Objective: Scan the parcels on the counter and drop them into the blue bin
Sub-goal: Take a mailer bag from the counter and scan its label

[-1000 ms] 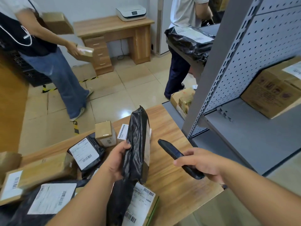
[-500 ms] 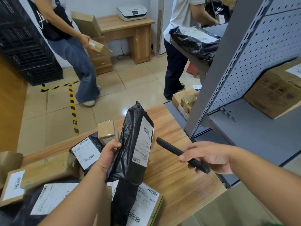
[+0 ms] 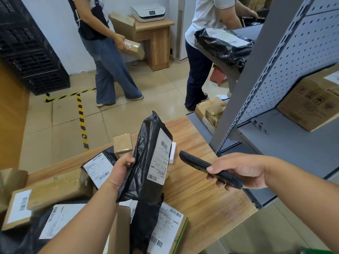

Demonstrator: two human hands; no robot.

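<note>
Head view, nearest first. At 7 o'clock, left hand (image 3: 122,171) clamped on a black poly-bag parcel (image 3: 146,162), thumb over its near edge, fingers hidden behind; held upright above the counter, white label (image 3: 159,156) turned toward 3 o'clock, probably to present the barcodes squarely. At 4 o'clock, right hand (image 3: 244,171) wrapped around a black handheld scanner (image 3: 209,169), thumb on top, fingers curled beneath, nose aimed at the label and just short of it, not touching. Judged mid-scan, drop not yet made.

Beneath, a wood-grain counter (image 3: 201,195), unscanned parcels heaped toward 8 o'clock: a green-edged labelled box (image 3: 170,230) directly under the held bag, a taped brown box (image 3: 55,189), another black bag with label (image 3: 100,169), a small brown carton (image 3: 123,143) at 12 o'clock of the pile. No blue bin visible anywhere; location impossible to tell.

Farther out, at 2 o'clock, grey perforated shelving (image 3: 275,74) carrying a brown carton (image 3: 311,101). Beyond, tiled floor with yellow-black tape (image 3: 81,116), stacked black crates (image 3: 27,48) at 10 o'clock, a wooden desk (image 3: 156,43) bearing a printer (image 3: 148,12), and two other people handling parcels.
</note>
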